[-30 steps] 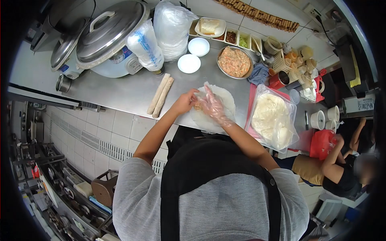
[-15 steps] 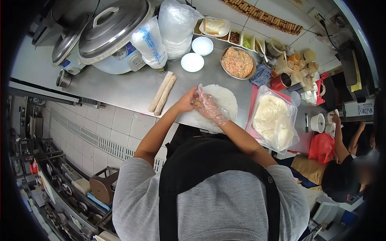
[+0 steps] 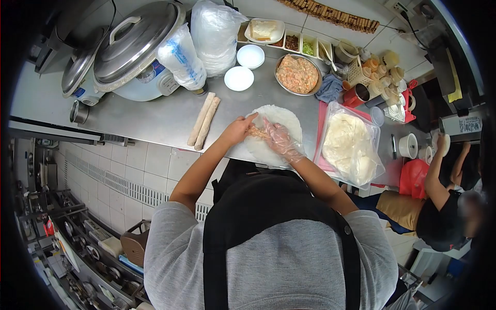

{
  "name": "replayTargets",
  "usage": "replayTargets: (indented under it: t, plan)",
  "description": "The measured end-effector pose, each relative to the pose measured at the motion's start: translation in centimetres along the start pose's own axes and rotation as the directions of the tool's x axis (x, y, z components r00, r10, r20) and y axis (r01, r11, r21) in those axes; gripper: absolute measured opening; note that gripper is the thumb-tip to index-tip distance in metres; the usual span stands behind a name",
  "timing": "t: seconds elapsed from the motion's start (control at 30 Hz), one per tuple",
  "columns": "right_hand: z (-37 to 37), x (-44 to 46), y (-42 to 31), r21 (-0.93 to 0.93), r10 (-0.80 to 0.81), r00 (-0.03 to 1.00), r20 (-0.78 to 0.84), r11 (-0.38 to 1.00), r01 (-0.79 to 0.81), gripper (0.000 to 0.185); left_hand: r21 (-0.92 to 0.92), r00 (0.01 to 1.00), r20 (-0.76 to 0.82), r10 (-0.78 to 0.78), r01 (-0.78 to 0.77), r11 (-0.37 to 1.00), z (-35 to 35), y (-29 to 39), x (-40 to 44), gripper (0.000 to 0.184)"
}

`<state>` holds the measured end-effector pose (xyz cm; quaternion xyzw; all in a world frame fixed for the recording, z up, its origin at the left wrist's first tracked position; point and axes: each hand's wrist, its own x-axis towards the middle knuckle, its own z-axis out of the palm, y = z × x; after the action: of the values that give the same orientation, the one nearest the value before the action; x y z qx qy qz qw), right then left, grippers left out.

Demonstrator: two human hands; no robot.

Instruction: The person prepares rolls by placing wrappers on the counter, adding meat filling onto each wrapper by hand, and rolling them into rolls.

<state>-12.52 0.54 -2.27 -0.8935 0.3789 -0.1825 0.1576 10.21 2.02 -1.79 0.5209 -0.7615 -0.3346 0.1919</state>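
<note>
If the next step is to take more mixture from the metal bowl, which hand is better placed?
Right, probably: the right hand wears a clear glove and lies nearer to the metal bowl. The left hand looks bare and is farther away, at the left side of the round white sheet.

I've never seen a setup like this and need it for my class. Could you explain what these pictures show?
There is no machine, just a person's two hands, filmed by one camera worn on the head, looking forward and down. The left hand looks bare; the right hand wears a clear glove. Both are at some orange-flecked mixture on a thin round sheet; how firmly they grip it is hard to tell. The metal counter also holds two pale rolls, two white dishes, a bowl of similar-looking mixture and pale dough.
</note>
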Motion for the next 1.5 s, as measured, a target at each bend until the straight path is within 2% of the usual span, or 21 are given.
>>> replayTargets:
  t: [0.03, 0.07, 0.1, 0.13, 0.2, 0.23, 0.33, 0.43, 0.5, 0.53, 0.6, 0.73, 0.83, 0.9, 0.97, 1.03, 1.17, 1.2, 1.33, 1.4, 1.5]
  plan:
    - [0.2, -0.2, 0.5, -0.036, -0.045, 0.998, 0.044, 0.998, 0.047, 0.089, -0.001, 1.0, 0.003, 0.0, 0.0, 1.0, 0.0, 0.0, -0.2, 0.078]
    - [0.6, -0.4, 0.7, -0.037, -0.042, 0.998, 0.042, 0.998, 0.044, 0.089, -0.147, 0.998, -0.055, 0.011, -0.019, 0.989, -0.1, -0.1, -0.6, 0.075]
    - [-0.3, 0.3, -0.3, 0.026, -0.019, 0.998, -0.066, 0.999, 0.021, 0.09, -0.286, 0.993, -0.114, 0.016, -0.048, 0.957, -0.3, -0.3, -0.7, 0.072]
    - [-0.4, 1.0, -1.2, 0.056, -0.002, 0.992, -0.123, 0.998, 0.009, 0.09, -0.283, 0.994, -0.111, 0.021, -0.052, 0.958, -0.4, -0.6, -0.8, 0.072]
    - [-0.3, 2.4, -2.8, 0.171, 0.09, 0.987, -0.13, 0.983, -0.067, 0.091, -0.383, 0.99, -0.103, -0.092, 0.045, 0.923, -0.9, -0.4, -1.0, 0.07]
    - [0.0, 3.0, -3.3, 0.249, 0.159, 0.985, -0.075, 0.959, -0.136, 0.092, -0.382, 0.99, -0.104, -0.09, 0.044, 0.923, -0.9, 0.1, -1.0, 0.07]
    - [1.4, 4.4, -3.5, 0.362, 0.164, 0.986, 0.043, 0.917, -0.169, 0.094, -0.287, 0.958, -0.042, -0.283, 0.26, 0.922, -1.1, 0.8, -1.3, 0.071]
    - [1.4, 4.5, -3.0, 0.183, 0.197, 0.976, 0.097, 0.96, -0.212, 0.094, -0.385, 0.966, -0.073, -0.249, 0.203, 0.9, -1.2, 0.1, -1.8, 0.071]
    - [0.3, 4.5, -3.4, 0.236, 0.165, 0.986, 0.026, 0.957, -0.166, 0.092, -0.291, 0.969, -0.243, -0.043, -0.031, 0.956, -1.3, -0.3, -2.2, 0.084]
    - [-0.3, 4.4, -4.0, 0.289, 0.145, 0.988, -0.045, 0.949, -0.126, 0.09, -0.295, 0.968, -0.246, -0.049, -0.027, 0.955, -0.9, -0.8, -2.2, 0.084]
    - [0.6, 4.4, -4.2, 0.262, 0.121, 0.992, -0.019, 0.959, -0.112, 0.089, -0.385, 0.978, -0.206, -0.036, -0.048, 0.922, 0.0, -1.3, -1.7, 0.1]
    - [1.7, 4.0, -4.2, 0.214, 0.107, 0.993, 0.052, 0.97, -0.116, 0.075, -0.423, 0.984, -0.151, -0.092, 0.02, 0.906, 0.5, -1.2, -1.4, 0.107]
    - [2.0, 3.4, -3.0, 0.247, 0.107, 0.991, 0.081, 0.961, -0.124, 0.072, -0.27, 0.995, -0.077, -0.067, 0.044, 0.962, 0.3, -1.0, -1.4, 0.107]
    - [1.8, 3.0, -2.4, 0.252, 0.123, 0.985, 0.125, 0.956, -0.151, 0.072, -0.119, 0.995, -0.076, 0.059, -0.068, 0.991, 0.2, -0.9, -1.4, 0.106]
    - [1.3, 2.7, -2.4, 0.256, 0.14, 0.976, 0.165, 0.95, -0.18, 0.071, -0.088, 0.994, -0.076, 0.073, -0.08, 0.993, 0.4, -0.6, -1.3, 0.104]
    - [0.0, 2.3, -2.9, 0.097, 0.18, 0.965, 0.189, 0.975, -0.201, 0.071, -0.057, 0.993, -0.076, 0.088, -0.093, 0.994, 0.5, -0.4, -1.0, 0.101]
    - [0.6, 1.5, -0.6, 0.122, 0.2, 0.948, 0.246, 0.964, -0.235, 0.076, 0.088, 0.997, -0.061, 0.056, -0.051, 0.995, 0.6, -0.2, -0.7, 0.087]
    - [0.9, 0.9, 0.0, 0.134, 0.133, 0.97, 0.205, 0.978, -0.162, 0.08, 0.1, 0.997, -0.061, 0.05, -0.044, 0.994, 0.7, -0.3, -0.7, 0.086]
    - [2.4, 0.0, 2.6, 0.103, 0.023, 0.984, 0.175, 0.994, -0.042, 0.095, 0.105, 0.997, -0.054, 0.061, -0.055, 0.993, 0.0, 0.4, -0.9, 0.091]
    - [1.0, -0.4, 2.1, 0.159, 0.038, 0.988, 0.152, 0.985, -0.063, 0.097, -0.137, 0.994, -0.109, 0.006, -0.021, 0.99, -0.6, 1.1, -1.5, 0.093]
    - [-0.1, -0.1, 0.8, 0.249, 0.081, 0.991, 0.105, 0.963, -0.105, 0.102, -0.264, 0.997, -0.06, -0.053, 0.035, 0.964, -0.6, 0.1, -1.3, 0.092]
